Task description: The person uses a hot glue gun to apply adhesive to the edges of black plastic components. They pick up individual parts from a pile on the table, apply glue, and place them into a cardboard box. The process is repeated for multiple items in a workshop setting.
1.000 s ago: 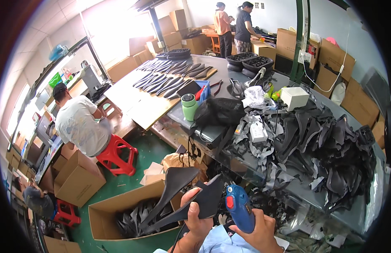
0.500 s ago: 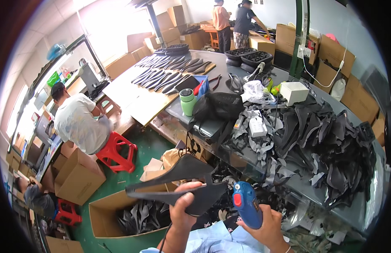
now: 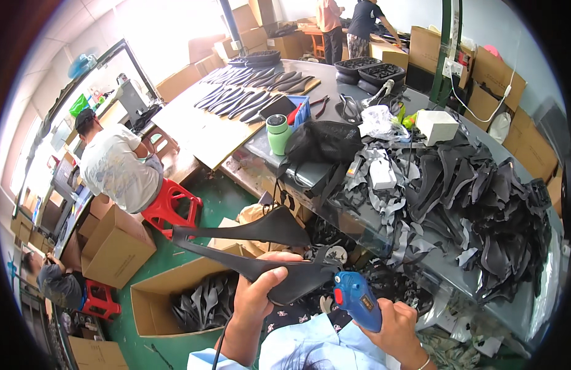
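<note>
My left hand (image 3: 256, 299) grips a black, bike-saddle-shaped piece (image 3: 291, 283), thumb on top and fingers behind it. A long gap runs between the piece's two arms, which join at the narrow left end. My right hand (image 3: 393, 330) is wrapped around a blue handheld power tool (image 3: 362, 303) with a red button. The tool's head is against or very near the right end of the black piece; its working tip is hidden. Below and left, an open cardboard box (image 3: 151, 311) holds several similar black pieces (image 3: 205, 305).
A grey table (image 3: 452, 280) on my right carries a heap of black offcuts (image 3: 476, 209), a black bag (image 3: 322, 148) and a green bottle (image 3: 277, 134). Finished-looking black pieces (image 3: 236, 102) lie in rows farther back. A person (image 3: 122, 166) sits on a red stool (image 3: 174, 203) at left.
The black piece has tilted, its right end now down by the tool's head. The blue tool has shifted slightly left. My view has shifted a little.
</note>
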The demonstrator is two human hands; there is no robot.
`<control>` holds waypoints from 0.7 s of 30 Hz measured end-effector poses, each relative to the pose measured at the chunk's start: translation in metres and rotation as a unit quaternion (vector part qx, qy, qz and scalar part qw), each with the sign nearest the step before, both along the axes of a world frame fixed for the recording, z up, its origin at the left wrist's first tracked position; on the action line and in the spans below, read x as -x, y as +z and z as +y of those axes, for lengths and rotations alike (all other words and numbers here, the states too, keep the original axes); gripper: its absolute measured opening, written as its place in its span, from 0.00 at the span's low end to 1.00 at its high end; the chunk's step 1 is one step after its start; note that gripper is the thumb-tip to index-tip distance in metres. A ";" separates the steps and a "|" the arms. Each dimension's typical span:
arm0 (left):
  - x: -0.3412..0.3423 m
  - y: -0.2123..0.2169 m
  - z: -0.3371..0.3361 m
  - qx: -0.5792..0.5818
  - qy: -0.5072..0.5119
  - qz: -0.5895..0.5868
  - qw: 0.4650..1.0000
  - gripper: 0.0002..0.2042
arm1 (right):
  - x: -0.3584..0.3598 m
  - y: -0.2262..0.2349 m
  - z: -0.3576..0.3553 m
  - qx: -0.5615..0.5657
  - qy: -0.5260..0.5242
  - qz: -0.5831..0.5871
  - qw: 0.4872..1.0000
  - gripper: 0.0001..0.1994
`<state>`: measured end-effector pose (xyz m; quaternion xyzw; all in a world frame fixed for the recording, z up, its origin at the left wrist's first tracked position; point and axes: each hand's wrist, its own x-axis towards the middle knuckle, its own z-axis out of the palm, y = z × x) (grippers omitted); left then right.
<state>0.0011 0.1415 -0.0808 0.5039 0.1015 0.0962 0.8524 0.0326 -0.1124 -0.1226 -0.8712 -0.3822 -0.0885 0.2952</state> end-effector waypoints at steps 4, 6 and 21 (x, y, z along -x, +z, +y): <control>-0.004 0.004 -0.001 -0.096 -0.027 0.027 0.995 0.14 | 0.001 -0.002 0.003 -0.010 0.013 0.001 1.000 0.26; -0.010 0.002 -0.001 -0.137 -0.054 0.041 0.988 0.13 | 0.001 -0.007 0.004 -0.007 0.011 0.008 1.000 0.26; 0.058 -0.212 -0.061 0.188 -0.074 0.258 0.945 0.24 | 0.001 -0.027 0.009 -0.046 -0.233 0.193 0.952 0.29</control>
